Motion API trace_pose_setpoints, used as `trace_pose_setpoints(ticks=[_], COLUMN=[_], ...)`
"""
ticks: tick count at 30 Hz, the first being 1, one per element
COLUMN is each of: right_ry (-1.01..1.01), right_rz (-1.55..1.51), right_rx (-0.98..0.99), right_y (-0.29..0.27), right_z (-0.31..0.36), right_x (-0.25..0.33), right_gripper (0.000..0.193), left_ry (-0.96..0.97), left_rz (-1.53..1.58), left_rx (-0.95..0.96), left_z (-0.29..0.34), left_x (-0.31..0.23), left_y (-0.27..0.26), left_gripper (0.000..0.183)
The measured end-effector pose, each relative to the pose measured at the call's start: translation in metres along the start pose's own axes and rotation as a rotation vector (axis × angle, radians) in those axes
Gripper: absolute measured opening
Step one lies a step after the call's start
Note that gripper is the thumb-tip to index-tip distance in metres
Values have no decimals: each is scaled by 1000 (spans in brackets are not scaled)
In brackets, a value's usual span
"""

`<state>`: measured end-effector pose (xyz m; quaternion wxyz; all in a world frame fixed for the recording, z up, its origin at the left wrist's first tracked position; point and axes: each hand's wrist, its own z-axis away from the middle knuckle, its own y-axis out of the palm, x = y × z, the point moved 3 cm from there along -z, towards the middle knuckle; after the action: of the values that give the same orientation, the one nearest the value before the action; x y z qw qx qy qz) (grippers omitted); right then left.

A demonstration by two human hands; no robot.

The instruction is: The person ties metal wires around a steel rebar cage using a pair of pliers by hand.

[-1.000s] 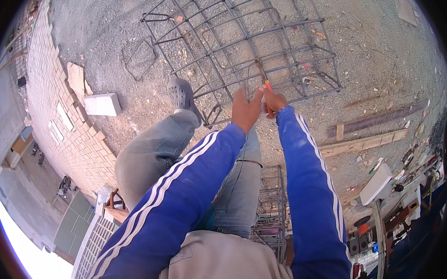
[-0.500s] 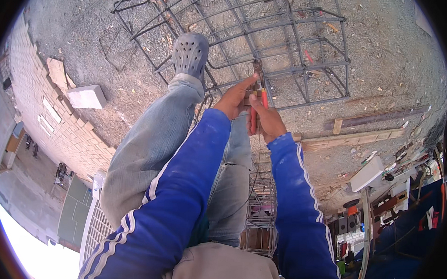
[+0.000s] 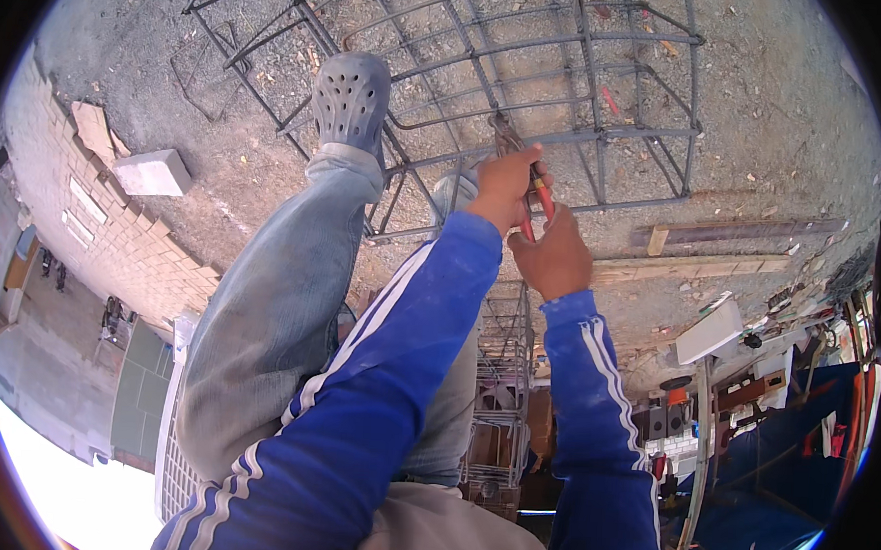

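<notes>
Red-handled pincers (image 3: 545, 195) stand tilted at the near side of a steel rebar cage (image 3: 602, 136), their dark jaws at a bar crossing. My left hand (image 3: 504, 186) is closed round the upper part of the tool, just below the jaws. Lower down, my right hand (image 3: 557, 255) wraps the red handles. Fingers hide part of the grip, and any wire in the jaws is too small to make out. My grey clog (image 3: 351, 99) rests against the cage's bars, left of the hands.
Gravelly ground lies under the cage. A pale block (image 3: 154, 173) and stacked bricks (image 3: 128, 222) are at the left. Wooden planks (image 3: 696, 268) lie to the right, with a white box-like piece (image 3: 710, 332) nearer. Another cage (image 3: 499, 405) shows beneath my arms.
My left hand has shifted right and across the tool; my right hand has moved right and lower on the handles. The pincers' jaws remain at the bar crossing, while the view has shifted slightly.
</notes>
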<state>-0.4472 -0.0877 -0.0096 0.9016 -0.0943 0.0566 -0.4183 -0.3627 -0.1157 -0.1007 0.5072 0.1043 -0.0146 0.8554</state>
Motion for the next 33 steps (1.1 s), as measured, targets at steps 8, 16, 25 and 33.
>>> trace_pose_setpoints(ticks=[8,16,25,33], right_ry=[-56,45,-151,141], right_rz=[-27,0,-429,-1524], right_rx=[-169,-220,83,874], right_y=[20,56,106,82], right_z=[-2,-24,-48,-4], right_x=[-10,-18,-43,-7], right_gripper=[54,47,37,30], left_ry=[-143,40,358,58], left_rz=[86,-330,-1209,-421], left_rx=[-40,-299,-439,-45], left_z=[10,-31,-23,-16], left_x=[1,18,3,-13], left_y=[9,-11,-24,-29], left_gripper=[26,34,39,43])
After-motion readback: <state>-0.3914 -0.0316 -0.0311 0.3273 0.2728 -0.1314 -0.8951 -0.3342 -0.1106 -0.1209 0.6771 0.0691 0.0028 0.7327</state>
